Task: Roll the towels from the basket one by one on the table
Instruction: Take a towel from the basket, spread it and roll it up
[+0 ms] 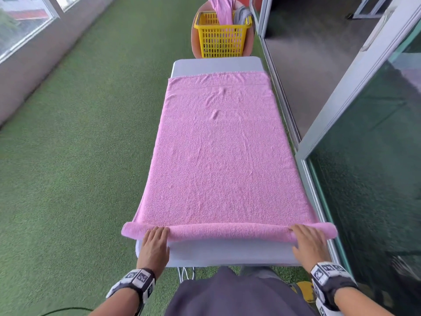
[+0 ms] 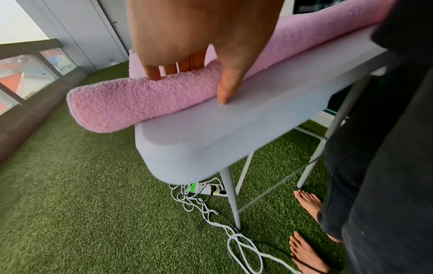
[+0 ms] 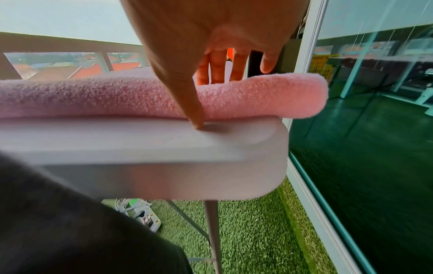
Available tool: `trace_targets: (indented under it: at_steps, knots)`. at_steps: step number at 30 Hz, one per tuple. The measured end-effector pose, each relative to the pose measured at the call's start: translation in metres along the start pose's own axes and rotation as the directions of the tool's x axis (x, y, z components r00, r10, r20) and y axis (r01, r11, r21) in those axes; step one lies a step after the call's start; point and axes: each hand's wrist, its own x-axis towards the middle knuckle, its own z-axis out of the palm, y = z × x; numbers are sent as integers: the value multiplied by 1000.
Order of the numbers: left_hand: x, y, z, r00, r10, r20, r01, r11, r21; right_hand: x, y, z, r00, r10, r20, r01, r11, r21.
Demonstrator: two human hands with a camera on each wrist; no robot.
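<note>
at table edge (image 1: 227, 252), left hand (image 1: 155, 244), right hand (image 1: 307, 246) round towel roll (image 1: 227, 232)

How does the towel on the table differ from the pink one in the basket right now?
The table towel lies spread flat, its near end rolled; the basket towel stands bunched up out of the yellow basket. The left hand and right hand hold the table towel; no hand touches the basket towel. Both are pink.

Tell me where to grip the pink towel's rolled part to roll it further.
Take the roll near both ends, from the near table edge, fingers over the top, thumbs behind. It is long, soft and lies crosswise, so a central grip might roll it unevenly.
</note>
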Motion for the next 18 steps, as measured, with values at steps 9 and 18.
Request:
trace_targets:
  at_steps: [9,18]
  knots:
    - [9,6,-6,998,0,-62,-2,999,-37,3,-8,-8,999,-7,-51,8,1000,28]
    - [-16,5,0,990,14,-139,-28,995,-101,-40,1,24,992,-25,-124,38,994,101]
